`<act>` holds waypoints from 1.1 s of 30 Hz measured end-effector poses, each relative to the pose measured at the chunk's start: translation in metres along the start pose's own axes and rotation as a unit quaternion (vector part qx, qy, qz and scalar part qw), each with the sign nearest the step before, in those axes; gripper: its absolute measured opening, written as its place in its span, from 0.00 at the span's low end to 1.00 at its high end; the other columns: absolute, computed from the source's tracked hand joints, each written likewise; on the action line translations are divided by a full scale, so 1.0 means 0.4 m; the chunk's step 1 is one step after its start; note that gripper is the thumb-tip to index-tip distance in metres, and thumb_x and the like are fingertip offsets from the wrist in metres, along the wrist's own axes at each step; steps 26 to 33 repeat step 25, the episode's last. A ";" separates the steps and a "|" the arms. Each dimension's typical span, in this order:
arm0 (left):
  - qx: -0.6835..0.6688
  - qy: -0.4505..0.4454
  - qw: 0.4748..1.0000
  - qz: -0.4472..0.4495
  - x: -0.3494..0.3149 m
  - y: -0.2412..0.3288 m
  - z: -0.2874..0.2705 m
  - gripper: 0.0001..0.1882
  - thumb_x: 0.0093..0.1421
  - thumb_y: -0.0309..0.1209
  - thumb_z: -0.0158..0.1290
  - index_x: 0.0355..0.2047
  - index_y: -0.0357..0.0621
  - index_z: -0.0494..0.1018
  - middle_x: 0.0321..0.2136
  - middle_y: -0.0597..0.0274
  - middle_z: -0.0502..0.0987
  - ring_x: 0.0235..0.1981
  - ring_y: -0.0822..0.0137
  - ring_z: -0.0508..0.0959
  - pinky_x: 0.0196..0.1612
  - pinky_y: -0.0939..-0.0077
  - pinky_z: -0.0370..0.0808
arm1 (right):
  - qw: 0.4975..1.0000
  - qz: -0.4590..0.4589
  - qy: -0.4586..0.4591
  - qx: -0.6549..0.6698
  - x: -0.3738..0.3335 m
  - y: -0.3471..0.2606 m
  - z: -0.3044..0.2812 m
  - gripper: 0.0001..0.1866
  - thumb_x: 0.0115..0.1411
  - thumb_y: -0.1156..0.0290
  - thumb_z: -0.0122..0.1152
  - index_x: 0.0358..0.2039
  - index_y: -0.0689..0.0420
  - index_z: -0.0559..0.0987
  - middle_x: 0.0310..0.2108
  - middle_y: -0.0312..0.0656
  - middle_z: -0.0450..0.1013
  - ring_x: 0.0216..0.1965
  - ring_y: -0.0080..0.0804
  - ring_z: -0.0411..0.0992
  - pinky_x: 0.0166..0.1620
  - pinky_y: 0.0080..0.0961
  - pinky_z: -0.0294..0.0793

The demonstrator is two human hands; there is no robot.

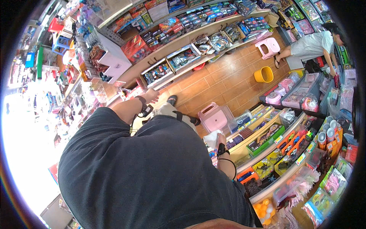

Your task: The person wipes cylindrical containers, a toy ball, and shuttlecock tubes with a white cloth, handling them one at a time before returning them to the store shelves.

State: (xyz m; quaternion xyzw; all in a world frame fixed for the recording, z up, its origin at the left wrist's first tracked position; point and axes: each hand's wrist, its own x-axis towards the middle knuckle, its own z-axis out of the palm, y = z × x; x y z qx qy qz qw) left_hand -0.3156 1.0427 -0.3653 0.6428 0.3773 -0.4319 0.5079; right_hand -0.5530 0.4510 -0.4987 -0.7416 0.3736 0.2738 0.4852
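Observation:
My left hand [152, 95] is held out over the floor at my left side, close to the low shelf of small packets. Its fingers are spread, with nothing in them. My right hand [220, 139] is closed on a crumpled white cloth [211, 139], though it could be tissue. This hand hovers beside the stepped display shelf [238, 142] on my right. Just ahead of the cloth stands a pink plastic stool [214, 121]. Dark wristbands with cables circle both wrists.
A second pink stool [268, 48] and a yellow bucket [264, 74] stand on the wood-look floor [213, 86]. At the far right a person in a striped garment [314, 45] leans over the shelves. Open boxes of packets [184, 58] line the low shelf ahead.

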 end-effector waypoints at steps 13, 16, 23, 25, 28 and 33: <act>0.088 -0.125 0.988 0.032 0.119 -0.067 -0.227 0.17 0.64 0.38 0.51 0.47 0.37 0.72 0.37 0.55 0.78 0.32 0.61 0.80 0.34 0.63 0.78 | 0.980 0.078 0.171 0.069 -0.249 -0.060 0.248 0.24 0.57 0.62 0.60 0.44 0.72 0.77 0.39 0.48 0.76 0.38 0.40 0.75 0.43 0.39 0.72; 0.062 -0.094 0.993 0.027 0.134 -0.126 -0.320 0.18 0.63 0.39 0.52 0.46 0.38 0.72 0.36 0.55 0.78 0.33 0.61 0.80 0.34 0.63 0.78 | 0.971 0.146 0.161 0.100 -0.281 -0.060 0.326 0.23 0.58 0.62 0.61 0.46 0.70 0.77 0.41 0.48 0.77 0.40 0.41 0.76 0.46 0.38 0.73; 0.000 -0.097 0.995 0.031 0.107 -0.165 -0.430 0.18 0.63 0.39 0.52 0.48 0.40 0.70 0.36 0.55 0.77 0.32 0.60 0.80 0.34 0.63 0.77 | 0.958 0.206 0.166 0.111 -0.331 0.027 0.310 0.26 0.60 0.60 0.60 0.52 0.67 0.75 0.47 0.48 0.76 0.45 0.44 0.75 0.52 0.43 0.71; -0.028 -0.072 0.997 0.021 0.111 -0.213 -0.457 0.16 0.63 0.37 0.52 0.47 0.40 0.69 0.34 0.54 0.77 0.31 0.60 0.80 0.33 0.63 0.77 | 0.963 0.220 0.158 -0.008 -0.338 -0.148 0.337 0.31 0.59 0.56 0.60 0.56 0.66 0.74 0.50 0.50 0.75 0.49 0.43 0.73 0.55 0.45 0.68; -0.028 -0.072 0.997 0.021 0.111 -0.213 -0.457 0.16 0.63 0.37 0.52 0.47 0.40 0.69 0.34 0.54 0.77 0.31 0.60 0.80 0.33 0.63 0.77 | 0.963 0.220 0.158 -0.008 -0.338 -0.148 0.337 0.31 0.59 0.56 0.60 0.56 0.66 0.74 0.50 0.50 0.75 0.49 0.43 0.73 0.55 0.45 0.68; -0.028 -0.072 0.997 0.021 0.111 -0.213 -0.457 0.16 0.63 0.37 0.52 0.47 0.40 0.69 0.34 0.54 0.77 0.31 0.60 0.80 0.33 0.63 0.77 | 0.963 0.220 0.158 -0.008 -0.338 -0.148 0.337 0.31 0.59 0.56 0.60 0.56 0.66 0.74 0.50 0.50 0.75 0.49 0.43 0.73 0.55 0.45 0.68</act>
